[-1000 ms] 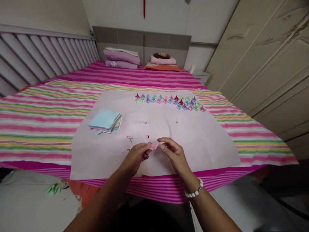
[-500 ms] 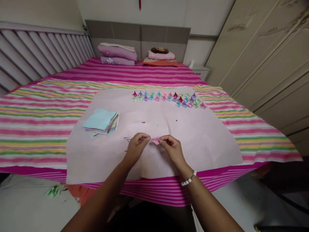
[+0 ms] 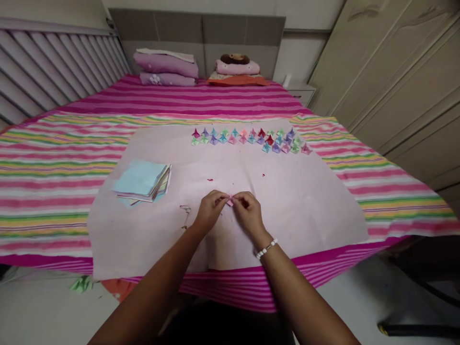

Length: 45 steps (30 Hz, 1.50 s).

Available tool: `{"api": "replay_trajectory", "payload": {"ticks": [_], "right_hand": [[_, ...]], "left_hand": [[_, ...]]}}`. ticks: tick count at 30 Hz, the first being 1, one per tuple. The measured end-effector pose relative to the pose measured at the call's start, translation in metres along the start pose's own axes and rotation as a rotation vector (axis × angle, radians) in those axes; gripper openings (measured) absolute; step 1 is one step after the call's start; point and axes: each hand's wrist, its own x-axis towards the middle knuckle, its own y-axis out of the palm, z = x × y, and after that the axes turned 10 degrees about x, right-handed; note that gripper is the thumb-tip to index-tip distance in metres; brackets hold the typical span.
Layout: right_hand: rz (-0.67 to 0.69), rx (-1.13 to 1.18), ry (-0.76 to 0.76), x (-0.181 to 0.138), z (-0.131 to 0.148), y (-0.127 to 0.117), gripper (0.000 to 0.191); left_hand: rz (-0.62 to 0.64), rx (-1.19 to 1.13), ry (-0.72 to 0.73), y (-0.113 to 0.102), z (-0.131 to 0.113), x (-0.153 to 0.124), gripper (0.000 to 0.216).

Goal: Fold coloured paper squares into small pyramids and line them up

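Observation:
A small piece of folded pink paper point(image 3: 230, 202) is held between my two hands, above the pale sheet point(image 3: 151, 249) that covers the middle of the bed. My left hand point(image 3: 211, 210) pinches its left side with thumb and forefinger. On the other side, the fingertips of my right hand point(image 3: 248, 211) grip it too; a white bead bracelet point(image 3: 267, 249) circles that wrist. Fingers partly hide the paper's folds. Beyond the hands, small folded paper stars point(image 3: 232, 139) in many colours stand in rows along the sheet's far edge.
Left of my hands lies a stack of square paper point(image 3: 140, 178), light blue on top. A thin tangled strand point(image 3: 185, 215) rests beside my left hand. Small red scraps point(image 3: 210, 180) dot the sheet. Folded bedding point(image 3: 167, 69) sits by the headboard. Crumpled green paper point(image 3: 82, 284) is on the floor.
My hands have come closer together, and the left now pinches the pink paper along with the right. The view has tilted down slightly.

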Motion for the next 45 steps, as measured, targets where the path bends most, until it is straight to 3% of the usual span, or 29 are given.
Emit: {"api": "replay_trajectory", "payload": {"ticks": [7,19,28,32,38,45], "right_hand": [[0.045,-0.071,-0.008,0.001,-0.003,0.000,0.010],[0.039,-0.102,0.045,0.001,0.000,-0.001,0.010],[-0.049,-0.072,0.063,0.000,-0.002,-0.001,0.006],[-0.047,-0.038,0.075,0.000,-0.005,-0.001,0.008],[-0.011,-0.047,0.027,0.001,-0.002,-0.002,0.014],[-0.014,-0.106,-0.013,0.000,-0.001,-0.002,0.018]], "left_hand": [[0.019,0.047,0.005,0.008,0.008,-0.002,0.013],[-0.046,0.004,-0.124,0.019,0.011,-0.006,0.013],[-0.164,-0.026,-0.216,0.023,0.014,-0.009,0.010],[-0.192,-0.009,-0.176,0.022,0.012,-0.010,0.011],[-0.157,0.189,0.014,0.021,0.011,-0.011,0.022],[-0.189,0.323,0.048,0.026,0.009,-0.013,0.026]]}}
